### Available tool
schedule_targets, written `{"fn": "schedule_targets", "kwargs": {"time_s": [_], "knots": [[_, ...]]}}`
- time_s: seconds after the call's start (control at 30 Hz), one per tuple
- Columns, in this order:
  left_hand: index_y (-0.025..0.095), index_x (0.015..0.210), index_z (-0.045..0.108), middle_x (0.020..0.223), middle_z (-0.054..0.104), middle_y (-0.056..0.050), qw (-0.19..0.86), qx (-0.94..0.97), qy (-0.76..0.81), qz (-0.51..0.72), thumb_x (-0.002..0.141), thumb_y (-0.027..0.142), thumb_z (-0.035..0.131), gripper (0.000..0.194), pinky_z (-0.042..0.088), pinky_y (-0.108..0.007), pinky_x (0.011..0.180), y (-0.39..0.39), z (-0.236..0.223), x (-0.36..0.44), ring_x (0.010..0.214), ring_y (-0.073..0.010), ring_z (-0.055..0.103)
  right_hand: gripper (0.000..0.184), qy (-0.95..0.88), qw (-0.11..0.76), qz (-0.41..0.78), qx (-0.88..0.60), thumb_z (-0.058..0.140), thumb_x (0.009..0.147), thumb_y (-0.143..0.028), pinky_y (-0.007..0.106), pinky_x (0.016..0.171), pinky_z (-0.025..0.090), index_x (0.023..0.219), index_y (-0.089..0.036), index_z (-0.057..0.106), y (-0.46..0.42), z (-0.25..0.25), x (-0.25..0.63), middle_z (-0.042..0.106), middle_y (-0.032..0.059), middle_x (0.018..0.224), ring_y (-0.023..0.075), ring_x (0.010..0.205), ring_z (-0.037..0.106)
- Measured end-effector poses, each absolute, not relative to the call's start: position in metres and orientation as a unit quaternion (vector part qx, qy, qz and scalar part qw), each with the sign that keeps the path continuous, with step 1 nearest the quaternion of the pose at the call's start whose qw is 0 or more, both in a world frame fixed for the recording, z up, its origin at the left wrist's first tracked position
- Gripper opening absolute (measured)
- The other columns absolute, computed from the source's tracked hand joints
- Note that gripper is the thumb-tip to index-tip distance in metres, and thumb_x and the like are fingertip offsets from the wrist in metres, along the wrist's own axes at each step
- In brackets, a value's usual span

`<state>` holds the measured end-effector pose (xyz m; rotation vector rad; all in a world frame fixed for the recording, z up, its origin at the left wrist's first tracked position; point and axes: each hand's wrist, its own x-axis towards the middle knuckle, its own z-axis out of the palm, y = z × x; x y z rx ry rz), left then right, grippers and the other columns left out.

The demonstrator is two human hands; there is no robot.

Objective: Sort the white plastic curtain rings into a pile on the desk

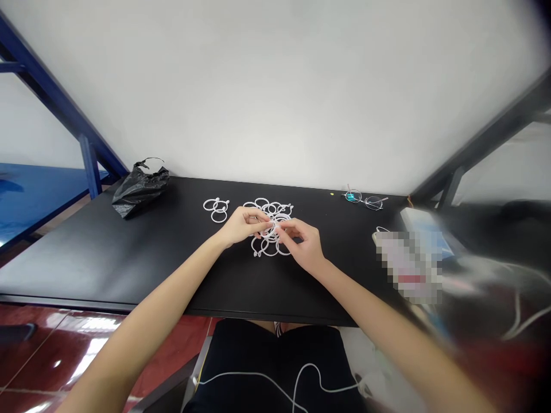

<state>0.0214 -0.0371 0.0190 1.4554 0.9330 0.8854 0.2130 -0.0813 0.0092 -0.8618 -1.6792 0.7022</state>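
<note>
On a smooth black tabletop (163, 246), heaped round white rings (271, 234), left hand (247, 223) and right hand (303, 244) pinching one ring (276, 225)

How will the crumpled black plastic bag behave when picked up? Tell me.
The crumpled black plastic bag is probably floppy, given its creased, thin-looking film. It may tear at its ragged top. It would likely slump rather than roll, judging by its slack, uneven outline.

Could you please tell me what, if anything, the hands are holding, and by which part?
The left hand and right hand pinch a small white item, probably a ring, between them; which part they grip is too small to tell.
</note>
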Motion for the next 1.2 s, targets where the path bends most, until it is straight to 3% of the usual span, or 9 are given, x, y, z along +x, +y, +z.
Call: {"fn": "schedule_targets", "kwargs": {"time_s": [0.17, 0.23, 0.33, 0.53, 0.67, 0.9, 1.2], "knots": [[0.013, 0.098, 0.069, 0.089, 0.068, -0.006, 0.520, 0.659, 0.352, 0.414, 0.080, 0.049, 0.068, 0.040, 0.056, -0.024, 0.052, -0.045, 0.022, 0.029, 0.060, -0.0113, 0.062, 0.017, -0.642, 0.571, 0.335, -0.387, 0.069, 0.084, -0.036, 0.028, 0.055, 0.056, 0.086, -0.020, 0.066, -0.081, 0.010, 0.213, 0.069, 0.0022, 0.075, 0.0146, 0.057, 0.066], [0.015, 0.107, 0.069, 0.099, 0.067, -0.008, 0.471, 0.704, 0.327, 0.419, 0.078, 0.045, 0.071, 0.042, 0.055, -0.022, 0.054, -0.048, 0.021, 0.032, 0.067, -0.0123, 0.062, 0.017, -0.630, 0.577, 0.346, -0.389, 0.069, 0.083, -0.037, 0.028, 0.055, 0.056, 0.086, -0.021, 0.066, -0.082, 0.010, 0.212, 0.069, 0.0023, 0.075, 0.0149, 0.059, 0.066], [0.015, 0.104, 0.071, 0.096, 0.068, -0.008, 0.415, 0.738, 0.312, 0.431, 0.074, 0.037, 0.077, 0.037, 0.053, -0.021, 0.057, -0.050, 0.020, 0.033, 0.073, -0.0135, 0.062, 0.016, -0.621, 0.581, 0.368, -0.376, 0.070, 0.083, -0.036, 0.027, 0.055, 0.056, 0.085, -0.021, 0.066, -0.082, 0.010, 0.211, 0.069, 0.0022, 0.078, 0.0148, 0.063, 0.067], [0.013, 0.104, 0.072, 0.087, 0.072, -0.007, 0.533, 0.677, 0.306, 0.405, 0.070, 0.032, 0.081, 0.039, 0.058, -0.028, 0.066, -0.045, 0.017, 0.027, 0.072, -0.0163, 0.068, 0.021, -0.589, 0.559, 0.457, -0.362, 0.076, 0.076, -0.039, 0.026, 0.049, 0.055, 0.083, -0.020, 0.069, -0.077, 0.013, 0.212, 0.070, 0.0008, 0.070, 0.0132, 0.056, 0.064], [0.014, 0.107, 0.071, 0.092, 0.076, -0.008, 0.593, 0.638, 0.311, 0.379, 0.067, 0.028, 0.084, 0.044, 0.059, -0.033, 0.081, -0.043, 0.018, 0.022, 0.086, -0.0213, 0.072, 0.018, -0.582, 0.556, 0.485, -0.342, 0.076, 0.077, -0.038, 0.027, 0.052, 0.057, 0.083, -0.021, 0.073, -0.076, 0.016, 0.212, 0.073, 0.0018, 0.077, 0.0124, 0.056, 0.065], [0.012, 0.104, 0.072, 0.094, 0.076, -0.009, 0.590, 0.648, 0.313, 0.367, 0.065, 0.025, 0.085, 0.043, 0.060, -0.032, 0.083, -0.043, 0.023, 0.020, 0.088, -0.0226, 0.073, 0.019, -0.578, 0.554, 0.502, -0.326, 0.077, 0.075, -0.039, 0.032, 0.065, 0.060, 0.080, -0.021, 0.073, -0.077, 0.016, 0.212, 0.074, 0.0014, 0.076, 0.0159, 0.066, 0.069], [0.012, 0.103, 0.072, 0.091, 0.076, -0.008, 0.574, 0.655, 0.322, 0.372, 0.065, 0.028, 0.085, 0.043, 0.060, -0.035, 0.081, -0.044, 0.026, 0.021, 0.084, -0.0224, 0.073, 0.025, -0.582, 0.550, 0.489, -0.345, 0.076, 0.075, -0.045, 0.035, 0.067, 0.061, 0.081, -0.021, 0.071, -0.077, 0.016, 0.212, 0.074, 0.0028, 0.079, 0.0176, 0.068, 0.071]]}}
